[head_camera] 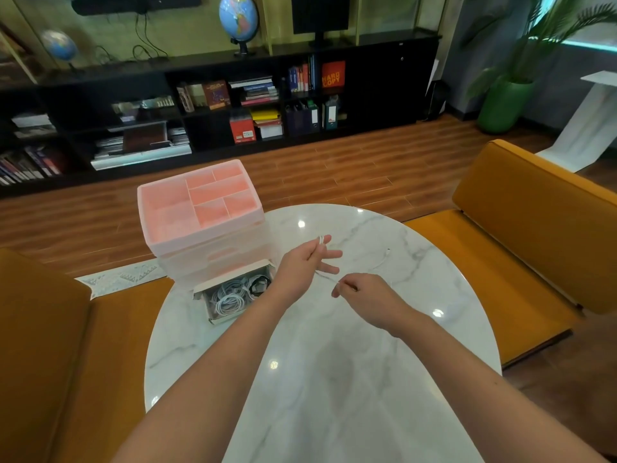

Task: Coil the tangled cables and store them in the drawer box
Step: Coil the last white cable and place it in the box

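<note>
A thin white cable (pixel 380 263) trails across the marble table (pixel 334 362), its plug end lying at the right. My left hand (pixel 305 262) is raised above the table, with turns of this cable looped round its fingers. Just right of it, my right hand (pixel 362 295) pinches the same cable, which runs taut between both hands. A pink drawer box (pixel 200 212) with divided top compartments stands at the table's back left. In front of it a small open cardboard box (pixel 233 292) holds several white cables and a black one.
Orange sofas (pixel 521 228) flank the round table on the left and right. A black bookshelf (pixel 217 105) with books and globes runs along the far wall. A potted plant (pixel 507 101) stands at the back right on the wooden floor.
</note>
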The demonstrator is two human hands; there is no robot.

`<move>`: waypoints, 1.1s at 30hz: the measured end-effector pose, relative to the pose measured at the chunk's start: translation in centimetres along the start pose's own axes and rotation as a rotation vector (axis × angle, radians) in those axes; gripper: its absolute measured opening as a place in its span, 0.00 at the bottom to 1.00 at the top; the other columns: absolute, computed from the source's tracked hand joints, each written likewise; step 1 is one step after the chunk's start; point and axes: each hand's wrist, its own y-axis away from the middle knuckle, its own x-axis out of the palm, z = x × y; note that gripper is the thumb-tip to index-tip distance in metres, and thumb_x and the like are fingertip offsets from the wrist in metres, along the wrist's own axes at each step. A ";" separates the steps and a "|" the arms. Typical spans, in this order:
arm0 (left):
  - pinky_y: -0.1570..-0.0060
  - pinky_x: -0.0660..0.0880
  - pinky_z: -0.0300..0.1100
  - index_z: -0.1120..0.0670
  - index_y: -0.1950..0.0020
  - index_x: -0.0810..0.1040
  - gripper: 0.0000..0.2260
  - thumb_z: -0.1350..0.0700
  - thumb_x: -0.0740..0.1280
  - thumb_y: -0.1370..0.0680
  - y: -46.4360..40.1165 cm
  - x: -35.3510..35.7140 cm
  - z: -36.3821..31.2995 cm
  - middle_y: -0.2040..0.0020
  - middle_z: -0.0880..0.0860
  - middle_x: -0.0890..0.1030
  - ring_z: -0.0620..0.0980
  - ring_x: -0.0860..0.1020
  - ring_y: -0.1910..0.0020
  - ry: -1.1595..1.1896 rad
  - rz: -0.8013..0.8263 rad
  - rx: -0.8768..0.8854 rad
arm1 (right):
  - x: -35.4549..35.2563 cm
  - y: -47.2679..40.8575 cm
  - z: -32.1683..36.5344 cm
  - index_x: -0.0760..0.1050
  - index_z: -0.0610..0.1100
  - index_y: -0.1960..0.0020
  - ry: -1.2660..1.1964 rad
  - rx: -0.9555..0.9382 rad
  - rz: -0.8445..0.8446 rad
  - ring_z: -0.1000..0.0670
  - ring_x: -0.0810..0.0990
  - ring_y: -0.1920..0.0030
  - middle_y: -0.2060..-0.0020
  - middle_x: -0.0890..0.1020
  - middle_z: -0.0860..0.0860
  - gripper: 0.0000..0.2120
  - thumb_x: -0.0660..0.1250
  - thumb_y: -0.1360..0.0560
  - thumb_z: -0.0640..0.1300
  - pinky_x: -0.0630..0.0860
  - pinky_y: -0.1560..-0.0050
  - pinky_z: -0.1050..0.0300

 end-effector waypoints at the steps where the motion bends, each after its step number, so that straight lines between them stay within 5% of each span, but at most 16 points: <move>1: 0.43 0.71 0.36 0.53 0.35 0.78 0.18 0.48 0.53 0.15 0.0 0.0 0.1 0.40 0.40 0.79 0.37 0.83 0.54 -0.029 0.015 -0.001 | -0.4 0.0 0.1 0.81 0.50 0.52 0.014 -0.010 -0.009 0.54 0.72 0.69 0.65 0.76 0.55 0.14 0.56 0.19 0.49 0.67 0.68 0.59; 5: 0.49 0.70 0.30 0.50 0.38 0.78 0.15 0.49 0.54 0.15 0.2 -0.2 0.3 0.55 0.43 0.85 0.32 0.80 0.57 -0.208 0.084 0.004 | -2.3 -0.1 0.8 0.80 0.50 0.58 0.170 -0.084 -0.098 0.52 0.73 0.66 0.66 0.77 0.55 0.14 0.63 0.22 0.57 0.68 0.66 0.59; 9: 0.50 0.74 0.40 0.49 0.48 0.80 0.16 0.49 0.53 0.15 0.3 -0.2 0.0 0.62 0.47 0.84 0.41 0.82 0.62 -0.236 0.138 -0.016 | -3.8 -0.5 1.4 0.78 0.47 0.64 0.195 -0.097 -0.186 0.53 0.71 0.70 0.72 0.74 0.54 0.21 0.69 0.30 0.66 0.66 0.68 0.56; 13: 0.51 0.73 0.41 0.46 0.57 0.80 0.19 0.51 0.52 0.15 0.1 -0.5 -0.6 0.71 0.50 0.77 0.50 0.77 0.61 -0.123 0.110 -0.028 | -5.5 -0.7 2.0 0.81 0.49 0.58 0.003 -0.159 -0.096 0.54 0.71 0.66 0.65 0.78 0.50 0.12 0.69 0.25 0.56 0.67 0.66 0.59; 18: 0.39 0.77 0.47 0.57 0.52 0.83 0.19 0.54 0.53 0.15 0.1 -1.1 -0.9 0.71 0.59 0.71 0.57 0.72 0.63 0.325 0.221 -0.085 | -6.8 -1.0 2.4 0.81 0.48 0.47 -0.036 -0.212 -0.095 0.57 0.76 0.56 0.56 0.80 0.53 0.10 0.61 0.18 0.45 0.70 0.58 0.68; 21: 0.34 0.72 0.53 0.60 0.44 0.80 0.17 0.58 0.52 0.15 0.6 -1.4 -1.6 0.65 0.57 0.78 0.53 0.75 0.64 0.464 0.325 -0.106 | -6.8 -1.5 1.9 0.80 0.51 0.49 -0.095 -0.221 -0.184 0.58 0.76 0.55 0.56 0.80 0.57 0.08 0.62 0.19 0.47 0.70 0.57 0.67; 27: 0.34 0.73 0.47 0.59 0.34 0.76 0.15 0.59 0.53 0.15 1.2 -1.7 -2.8 0.45 0.56 0.83 0.47 0.80 0.63 0.663 0.447 -0.121 | -6.2 -1.8 0.7 0.80 0.49 0.51 -0.190 -0.184 -0.342 0.54 0.76 0.58 0.61 0.79 0.55 0.11 0.64 0.21 0.55 0.68 0.60 0.64; 30: 0.31 0.69 0.50 0.60 0.33 0.74 0.16 0.59 0.53 0.15 1.2 -1.2 -3.0 0.59 0.53 0.81 0.45 0.77 0.68 0.741 0.396 -0.098 | -5.3 -1.7 0.2 0.81 0.50 0.57 -0.195 -0.144 -0.378 0.54 0.72 0.65 0.69 0.75 0.56 0.16 0.63 0.22 0.60 0.66 0.65 0.61; 33: 0.33 0.72 0.49 0.63 0.33 0.74 0.17 0.57 0.54 0.15 0.9 -0.5 -2.8 0.72 0.50 0.64 0.46 0.67 0.71 0.913 0.327 -0.103 | -3.9 -1.7 -0.3 0.82 0.54 0.55 -0.208 -0.133 -0.334 0.54 0.74 0.62 0.65 0.79 0.54 0.17 0.59 0.21 0.61 0.69 0.61 0.58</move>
